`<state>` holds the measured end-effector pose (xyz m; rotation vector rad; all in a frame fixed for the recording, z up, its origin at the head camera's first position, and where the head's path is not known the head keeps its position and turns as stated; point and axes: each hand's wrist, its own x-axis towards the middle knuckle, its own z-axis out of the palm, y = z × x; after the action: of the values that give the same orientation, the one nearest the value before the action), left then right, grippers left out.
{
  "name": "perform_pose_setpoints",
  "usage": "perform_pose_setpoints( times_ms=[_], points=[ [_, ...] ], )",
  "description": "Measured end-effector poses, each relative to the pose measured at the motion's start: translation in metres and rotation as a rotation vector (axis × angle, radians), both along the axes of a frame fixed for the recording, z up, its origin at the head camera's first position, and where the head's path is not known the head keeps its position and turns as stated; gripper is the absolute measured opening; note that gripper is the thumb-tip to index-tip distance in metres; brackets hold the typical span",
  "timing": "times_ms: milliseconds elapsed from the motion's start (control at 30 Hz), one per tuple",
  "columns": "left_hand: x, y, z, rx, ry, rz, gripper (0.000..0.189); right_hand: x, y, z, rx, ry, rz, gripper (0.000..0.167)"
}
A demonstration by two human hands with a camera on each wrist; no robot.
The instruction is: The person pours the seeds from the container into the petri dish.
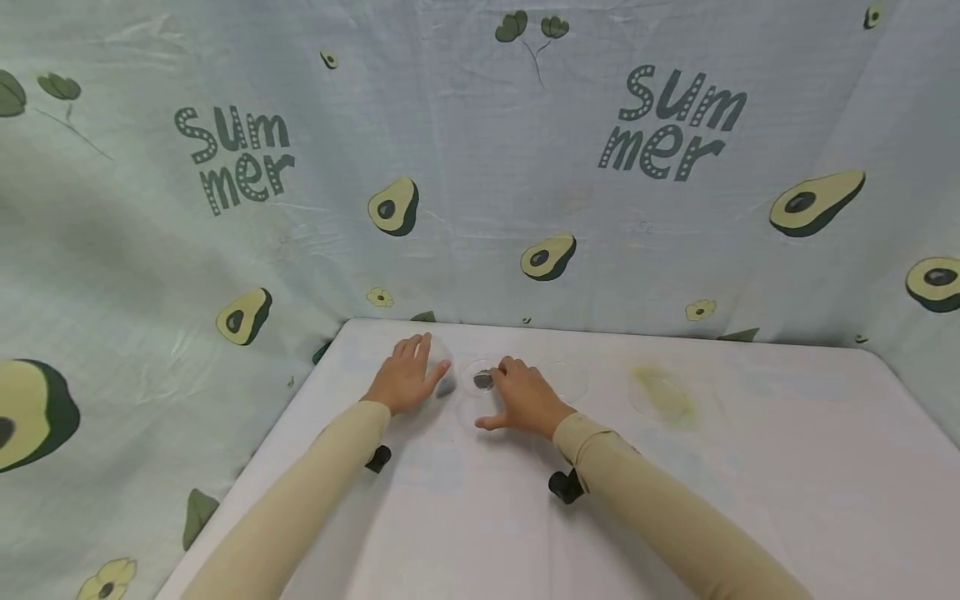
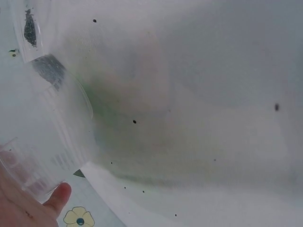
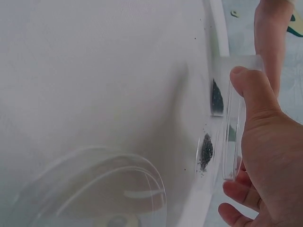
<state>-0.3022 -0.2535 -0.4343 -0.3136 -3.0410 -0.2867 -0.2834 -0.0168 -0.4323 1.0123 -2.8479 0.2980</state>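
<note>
Clear plastic cup [image 2: 68,127] is resting in the left hand [image 1: 405,379], near the far edge of the white table [image 1: 787,467] and left of its middle. Behind everything, a printed cloth [image 1: 480,150] is hanging, showing "summer" lettering, avocados and flowers. Across the table, two beige sleeves [image 1: 307,492] are reaching in from the near side, with a black piece [image 1: 566,486] showing below the right wrist and another below the left. On the left, fingers and thumb are gripping the cup, some fingers showing through its plastic. The right hand [image 1: 528,400] is holding a flat clear piece [image 3: 232,142] edge-on between thumb and fingers. A clear round piece [image 3: 109,189] is lying on the table to the right of the work; farther right, a yellowish patch [image 1: 663,396] is showing within a faint round outline. The cup seems to be tilting, though I cannot tell how far. Just beside it, on the hands' inner side, a shallow clear dish [image 1: 469,382] is sitting between the two hands. Dark grains [image 3: 207,151] are lying heaped in the dish, while more are gathering at the cup's end nearest it. Tiny dark specks [image 2: 134,122] are dotting the tabletop.
</note>
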Motion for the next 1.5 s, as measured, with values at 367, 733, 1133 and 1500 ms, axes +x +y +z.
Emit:
perform_pose_setpoints(
  times_ms=[367, 733, 1133, 1500],
  points=[
    [0.003, 0.002, 0.007, -0.009, -0.030, 0.003, 0.077, -0.018, -0.002, -0.004, -0.014, 0.011, 0.014, 0.081],
    [0.003, 0.008, 0.006, -0.004, -0.054, 0.015, 0.078, -0.039, -0.001, -0.004, -0.004, 0.032, 0.004, 0.080],
    [0.000, 0.011, 0.009, -0.032, -0.031, 0.014, 0.078, -0.055, 0.000, -0.005, 0.022, 0.005, -0.039, 0.082],
    [0.003, 0.008, 0.008, -0.022, -0.024, 0.032, 0.077, -0.059, -0.009, -0.009, 0.012, -0.029, -0.015, 0.080]
  ],
)
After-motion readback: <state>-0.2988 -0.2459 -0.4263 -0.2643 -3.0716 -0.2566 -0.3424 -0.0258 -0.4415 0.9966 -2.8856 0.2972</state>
